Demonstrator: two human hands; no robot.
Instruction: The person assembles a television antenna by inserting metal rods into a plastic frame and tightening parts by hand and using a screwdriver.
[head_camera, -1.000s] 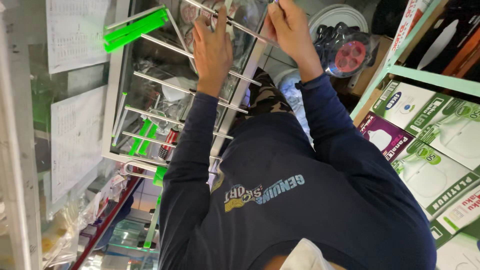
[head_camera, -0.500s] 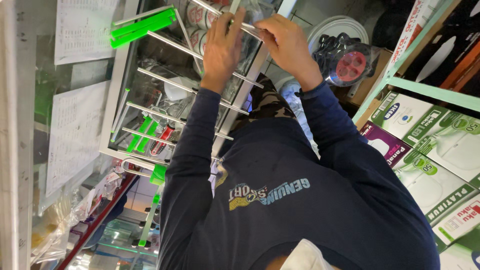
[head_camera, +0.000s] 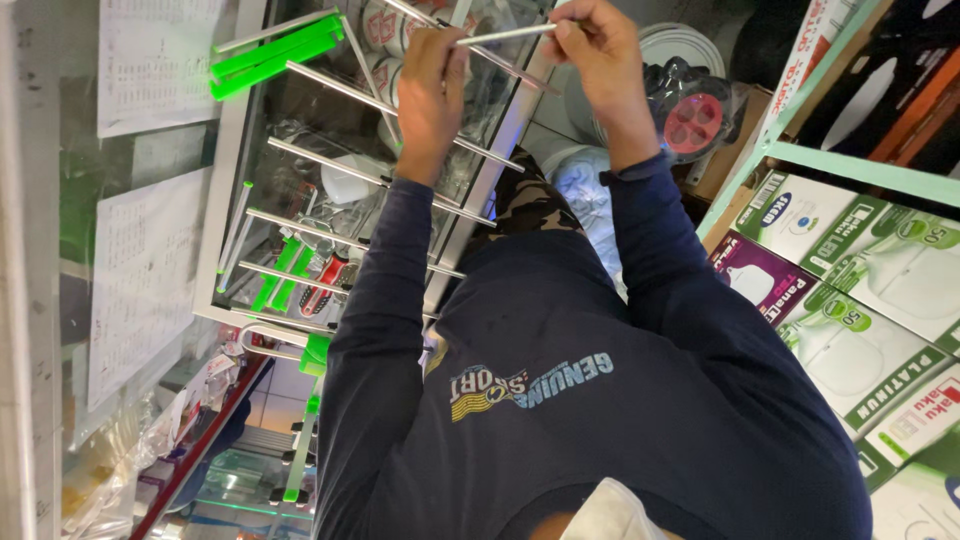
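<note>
While both hands (head_camera: 520, 60) pinched a thin metal rod (head_camera: 505, 34) at twelve o'clock, it could have slipped onto the glass case (head_camera: 330, 130).

Glass display case (head_camera: 300, 130) w/ metal rods (head_camera: 330, 170) & green strips (head_camera: 272, 55) on top.

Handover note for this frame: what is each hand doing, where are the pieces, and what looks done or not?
Left hand: closed around one end of a thin metal rod, raised in front of the chest.
Right hand: pinches the rod's other end at the fingertips.
Pieces: the rod is held level between both hands, above the wire rack. Several similar rods lie across the rack in a row. Green plastic strips sit at its far end.
Done: those rods are in place on the rack.
Left: the held rod is not yet set down anywhere.
</note>
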